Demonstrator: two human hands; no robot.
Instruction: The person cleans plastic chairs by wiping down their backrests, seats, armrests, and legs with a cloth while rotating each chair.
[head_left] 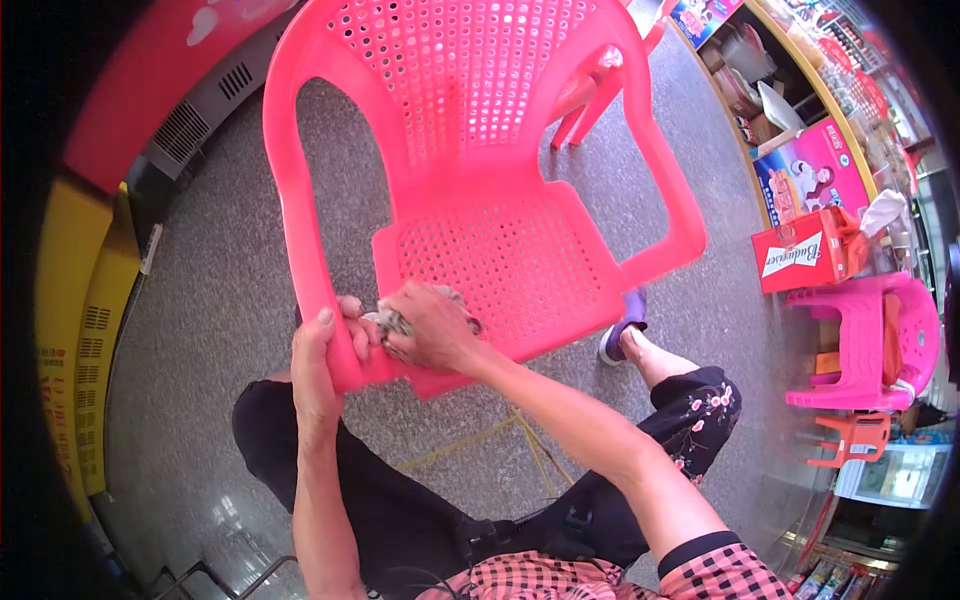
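A pink plastic armchair (505, 245) with a perforated seat and back stands in front of my knees. My left hand (325, 365) is wrapped round the front end of its left armrest, thumb on top. A crumpled greyish cloth (393, 318) is bunched under my right hand (430, 325), which presses it against the chair near the front left corner of the seat, right beside the armrest. My right fingers are closed over the cloth and partly hide it.
A red Budweiser box (800, 252) and a pink stool-like plastic chair (860, 340) stand at the right, with a small orange chair (855, 438) below. Shelves (740, 70) line the upper right. A yellow crate-like box (85, 330) stands left. Another pink chair (585, 100) is behind.
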